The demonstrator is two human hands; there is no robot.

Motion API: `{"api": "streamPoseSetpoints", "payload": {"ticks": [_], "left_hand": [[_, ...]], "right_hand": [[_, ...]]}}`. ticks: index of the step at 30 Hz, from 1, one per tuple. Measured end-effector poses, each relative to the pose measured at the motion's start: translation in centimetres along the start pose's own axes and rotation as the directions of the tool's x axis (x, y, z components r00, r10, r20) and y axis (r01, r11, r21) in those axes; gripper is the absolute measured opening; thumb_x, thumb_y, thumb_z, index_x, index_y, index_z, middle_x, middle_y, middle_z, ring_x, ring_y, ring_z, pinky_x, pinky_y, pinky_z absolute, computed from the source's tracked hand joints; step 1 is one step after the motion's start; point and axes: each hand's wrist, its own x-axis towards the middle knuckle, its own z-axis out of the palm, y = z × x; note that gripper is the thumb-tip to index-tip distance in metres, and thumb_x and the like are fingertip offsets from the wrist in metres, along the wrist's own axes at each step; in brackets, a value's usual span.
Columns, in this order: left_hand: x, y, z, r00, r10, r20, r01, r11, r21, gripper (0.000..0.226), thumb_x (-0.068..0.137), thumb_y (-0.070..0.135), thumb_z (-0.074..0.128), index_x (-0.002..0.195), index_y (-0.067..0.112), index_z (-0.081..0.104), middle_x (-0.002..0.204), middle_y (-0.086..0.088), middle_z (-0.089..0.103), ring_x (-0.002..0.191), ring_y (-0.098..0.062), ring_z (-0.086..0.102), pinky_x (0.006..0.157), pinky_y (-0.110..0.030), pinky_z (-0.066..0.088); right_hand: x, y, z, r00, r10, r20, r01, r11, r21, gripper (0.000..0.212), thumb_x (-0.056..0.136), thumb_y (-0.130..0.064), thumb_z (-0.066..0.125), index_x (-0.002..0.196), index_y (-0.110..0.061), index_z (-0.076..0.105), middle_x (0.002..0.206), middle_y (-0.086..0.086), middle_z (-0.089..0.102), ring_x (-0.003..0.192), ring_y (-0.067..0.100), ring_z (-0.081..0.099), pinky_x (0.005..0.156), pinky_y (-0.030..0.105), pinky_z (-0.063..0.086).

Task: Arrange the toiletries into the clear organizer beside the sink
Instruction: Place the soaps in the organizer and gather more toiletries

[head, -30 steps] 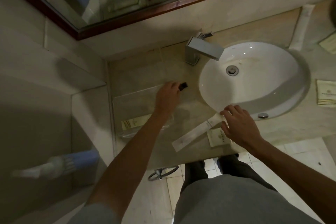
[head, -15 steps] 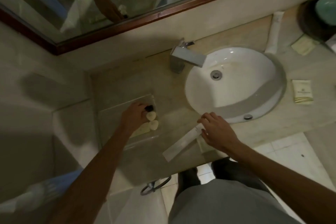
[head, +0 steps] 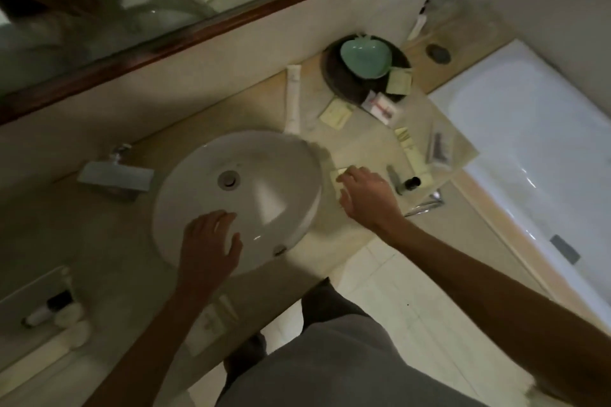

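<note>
Toiletries (head: 410, 155) are waiting at three o'clock; the right hand (head: 370, 196), having left the counter-edge packets, is now closing on a sachet (head: 340, 172), while the left hand (head: 208, 248) is hovering spread and empty, its bottle now lying in the organizer (head: 29, 301).

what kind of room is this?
Most likely a hotel bathroom: a round white ceramic sink set in a beige stone counter, a white bathtub to the right, a wood-framed wall mirror, and small packaged toiletry sachets scattered about.
</note>
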Motion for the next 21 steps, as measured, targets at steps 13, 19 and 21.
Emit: {"api": "streamPoseSetpoints", "payload": {"ticks": [13,19,21], "left_hand": [[6.4,11.1,5.8,0.985,0.065,0.16,-0.056,0.996,-0.063,0.033,0.084,0.023,0.055,0.115,0.013,0.061,0.115,-0.005,0.059,0.103,-0.025,0.057,0.089,-0.041,0.044],[6.2,10.8,4.7,0.967,0.162,0.196,-0.155,0.987,-0.047,0.042,0.086,0.031,0.059,0.124,0.014,0.058,0.119,-0.005,0.061,0.105,-0.026,0.057,0.083,-0.038,0.049],[5.2,9.4,3.9,0.961,0.19,0.201,-0.185,0.982,-0.044,0.041,0.084,0.034,0.063,0.12,0.014,0.061,0.116,-0.005,0.064,0.102,-0.025,0.059,0.081,-0.038,0.049]], "right_hand": [[0.3,13.6,0.1,0.816,0.115,0.567,0.155,0.901,-0.405,0.017,0.081,-0.007,0.061,0.086,-0.023,0.064,0.064,-0.009,0.04,0.079,0.016,0.064,0.07,0.029,0.042],[1.2,2.7,0.6,0.847,-0.304,0.436,0.39,0.913,-0.122,0.024,0.09,-0.035,0.06,0.11,-0.021,0.061,0.096,0.004,0.066,0.084,0.026,0.064,0.068,0.035,0.042],[1.3,-2.6,0.7,0.813,-0.424,0.398,0.487,0.871,-0.066,0.021,0.088,-0.032,0.064,0.104,-0.02,0.062,0.088,0.006,0.066,0.075,0.026,0.063,0.063,0.035,0.043]]}}
